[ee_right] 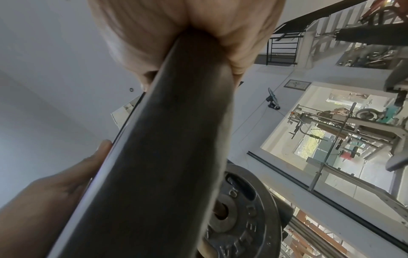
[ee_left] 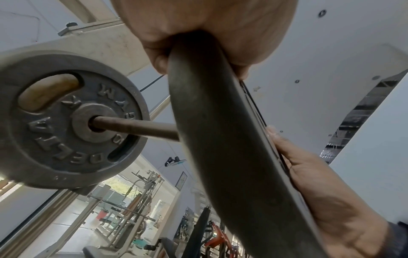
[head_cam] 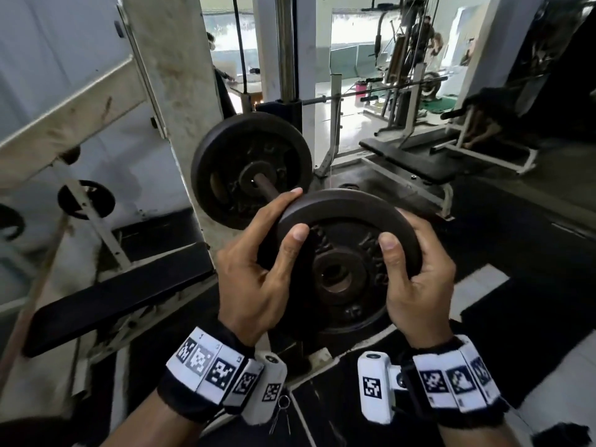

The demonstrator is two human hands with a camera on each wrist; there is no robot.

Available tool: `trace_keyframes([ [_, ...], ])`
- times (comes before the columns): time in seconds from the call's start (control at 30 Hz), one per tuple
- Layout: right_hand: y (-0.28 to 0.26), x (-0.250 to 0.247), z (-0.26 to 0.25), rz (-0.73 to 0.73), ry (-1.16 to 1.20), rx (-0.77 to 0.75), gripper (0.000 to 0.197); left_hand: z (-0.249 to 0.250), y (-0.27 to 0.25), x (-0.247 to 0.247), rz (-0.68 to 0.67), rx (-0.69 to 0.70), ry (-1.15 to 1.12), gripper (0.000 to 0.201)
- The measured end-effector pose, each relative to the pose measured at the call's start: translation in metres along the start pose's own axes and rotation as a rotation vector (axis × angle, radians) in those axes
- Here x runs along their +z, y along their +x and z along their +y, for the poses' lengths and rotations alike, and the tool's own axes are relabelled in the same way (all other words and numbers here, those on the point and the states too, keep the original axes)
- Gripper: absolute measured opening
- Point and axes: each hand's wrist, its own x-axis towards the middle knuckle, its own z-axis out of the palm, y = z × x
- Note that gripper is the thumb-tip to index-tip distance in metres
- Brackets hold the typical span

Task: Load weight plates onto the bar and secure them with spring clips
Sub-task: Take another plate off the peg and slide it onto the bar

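A: Step? Second plate going on. Both hands carry the loose plate (head_cam: 350,253), centre of the head view, just below and right of the bar end.

B: Grip?

A: Left hand (head_cam: 258,275) wraps the plate's left rim, thumb on the near face, fingers curled over the far edge. Right hand (head_cam: 416,275) does the same on the right rim. Both clamped on the plate.

B: Where's the bar?

A: Bar (head_cam: 266,188) pokes out toward the camera from the plate already loaded (head_cam: 250,169), upper centre. In the left wrist view the bar tip disappears behind the held plate's rim. Can't tell if it touches.

B: Threaded yet?

A: Doesn't look so. The centre hole (head_cam: 333,275) shows open, well below the bar tip, plate tilted back.

B: Next?

A: Probably raise it, stand it upright, line hole with bar, slide it against the loaded plate. No spring clip identifiable; clipping comes later.
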Motion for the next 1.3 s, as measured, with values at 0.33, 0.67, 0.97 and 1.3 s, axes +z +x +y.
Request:
trace_keyframes([
  [0.33, 0.01, 0.015, 0.035, -0.071, 0.074, -0.009, 0.032, -0.012, 0.002, 0.007, 0.057, 0.069, 0.132, 0.038],
  [0.67, 0.046, 0.085, 0.094, -0.093, 0.05, -0.069, 0.064, -0.067, 0.037, -0.002, 0.164, 0.181, 0.517, 0.045],
  [0.97, 0.11, 0.169, 0.161, -0.092, -0.202, -0.169, 0.071, -0.15, 0.101, -0.016, 0.315, 0.18, 0.938, 0.049],
  [1.3, 0.133, 0.206, 0.191, -0.038, -0.233, -0.2, 0.077, -0.195, 0.132, -0.018, 0.425, 0.24, 0.997, 0.049],
])
